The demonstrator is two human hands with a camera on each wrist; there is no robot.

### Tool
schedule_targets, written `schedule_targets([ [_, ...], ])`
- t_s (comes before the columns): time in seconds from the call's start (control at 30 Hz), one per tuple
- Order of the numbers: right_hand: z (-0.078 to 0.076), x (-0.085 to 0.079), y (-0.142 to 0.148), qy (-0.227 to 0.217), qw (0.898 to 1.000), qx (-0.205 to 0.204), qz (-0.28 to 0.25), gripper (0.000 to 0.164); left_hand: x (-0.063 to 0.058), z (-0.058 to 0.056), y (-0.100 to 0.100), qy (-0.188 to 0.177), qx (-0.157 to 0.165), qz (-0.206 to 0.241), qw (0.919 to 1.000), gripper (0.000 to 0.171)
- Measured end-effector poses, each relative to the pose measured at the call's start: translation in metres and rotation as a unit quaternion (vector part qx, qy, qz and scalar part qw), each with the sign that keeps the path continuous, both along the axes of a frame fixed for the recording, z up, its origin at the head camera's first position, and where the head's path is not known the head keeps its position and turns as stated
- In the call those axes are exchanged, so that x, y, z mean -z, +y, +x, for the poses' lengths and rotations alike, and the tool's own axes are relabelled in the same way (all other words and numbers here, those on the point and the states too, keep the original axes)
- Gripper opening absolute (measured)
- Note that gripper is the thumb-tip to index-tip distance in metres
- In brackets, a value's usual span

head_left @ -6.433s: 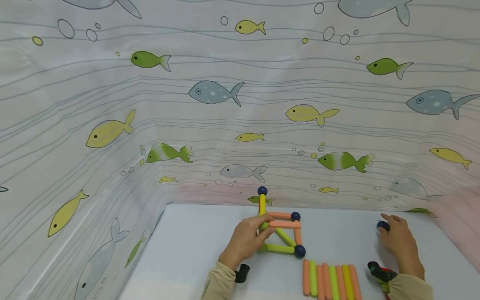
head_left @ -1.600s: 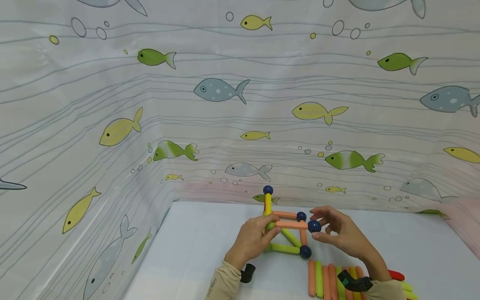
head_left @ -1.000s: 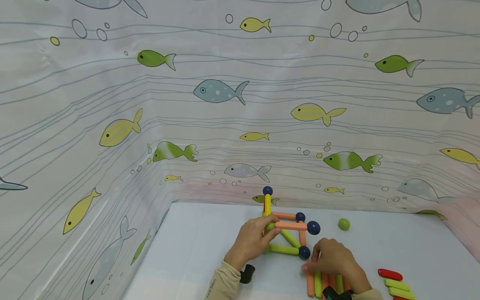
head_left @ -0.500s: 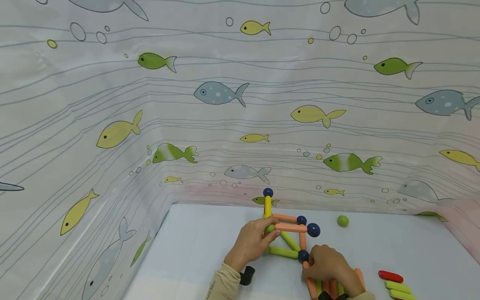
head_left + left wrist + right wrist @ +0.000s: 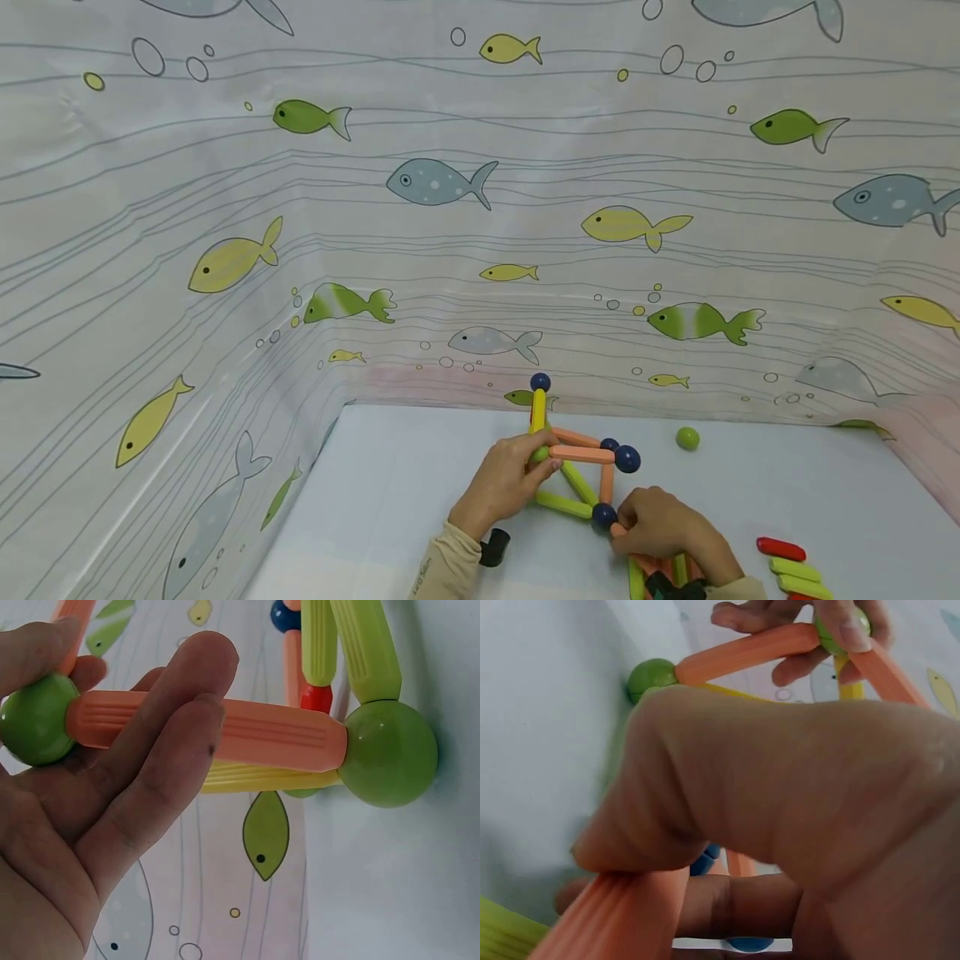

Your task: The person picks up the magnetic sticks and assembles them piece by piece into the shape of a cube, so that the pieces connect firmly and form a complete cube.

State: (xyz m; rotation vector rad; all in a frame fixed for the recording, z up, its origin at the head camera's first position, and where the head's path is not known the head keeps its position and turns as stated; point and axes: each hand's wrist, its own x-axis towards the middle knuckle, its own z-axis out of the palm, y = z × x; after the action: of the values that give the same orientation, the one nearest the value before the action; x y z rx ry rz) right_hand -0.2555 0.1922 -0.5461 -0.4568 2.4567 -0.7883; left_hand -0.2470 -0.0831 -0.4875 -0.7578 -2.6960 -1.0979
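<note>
A frame of magnetic rods and balls stands on the white table [image 5: 360, 492]. My left hand [image 5: 501, 477] holds its upper green ball [image 5: 37, 720], where an upright orange rod [image 5: 277, 735] and a level orange rod [image 5: 581, 454] meet. At the level rod's free end sits a dark blue ball [image 5: 627, 458]. Low at the frame's right corner is another dark blue ball [image 5: 603, 516]. Right beside it, my right hand [image 5: 663, 525] pinches a loose orange rod [image 5: 622, 915] between thumb and fingers. That rod's tip is at the corner ball; the hand covers much of it.
Under and behind the right hand lies a row of loose rods, among them a lime rod [image 5: 636, 579]. Farther right are a red rod [image 5: 781, 548] and lime rods [image 5: 795, 570]. A loose green ball [image 5: 687, 438] rests toward the back. Fish-printed cloth [image 5: 525, 233] surrounds the table.
My right hand brought a dark blue ball to the level rod's end, released it, then took an orange rod from the row up to the corner ball. That corner shifted slightly nearer.
</note>
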Motion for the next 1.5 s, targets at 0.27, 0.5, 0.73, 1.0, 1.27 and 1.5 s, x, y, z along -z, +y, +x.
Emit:
schedule_targets([
  [0.27, -0.012, 0.021, 0.011, -0.02, 0.999, -0.044, -0.021, 0.016, -0.002, 0.0, 0.0, -0.007, 0.006, 0.009, 0.9999, 0.011],
  [0.5, -0.014, 0.031, 0.017, -0.025, 0.998, -0.049, -0.02, 0.01, -0.002, -0.001, -0.003, -0.03, 0.017, 0.022, 0.9992, 0.011],
  [0.73, 0.0, -0.024, 0.011, 0.005, 0.997, -0.035, -0.067, 0.013, -0.002, -0.001, -0.006, -0.055, 0.025, 0.036, 0.9975, 0.02],
  [1.0, 0.008, -0.052, 0.009, 0.12, 0.982, 0.028, -0.146, 0.028, -0.002, 0.0, -0.008, -0.083, 0.025, 0.048, 0.9951, 0.021],
  [1.27, 0.008, -0.051, 0.003, 0.123, 0.971, 0.065, -0.196, 0.04, -0.001, 0.0, -0.009, -0.092, 0.02, 0.05, 0.9943, 0.019],
  [1.5, 0.009, -0.046, -0.002, 0.12, 0.97, 0.049, -0.206, 0.041, -0.004, 0.0, -0.009, -0.081, 0.026, 0.047, 0.9953, 0.018],
])
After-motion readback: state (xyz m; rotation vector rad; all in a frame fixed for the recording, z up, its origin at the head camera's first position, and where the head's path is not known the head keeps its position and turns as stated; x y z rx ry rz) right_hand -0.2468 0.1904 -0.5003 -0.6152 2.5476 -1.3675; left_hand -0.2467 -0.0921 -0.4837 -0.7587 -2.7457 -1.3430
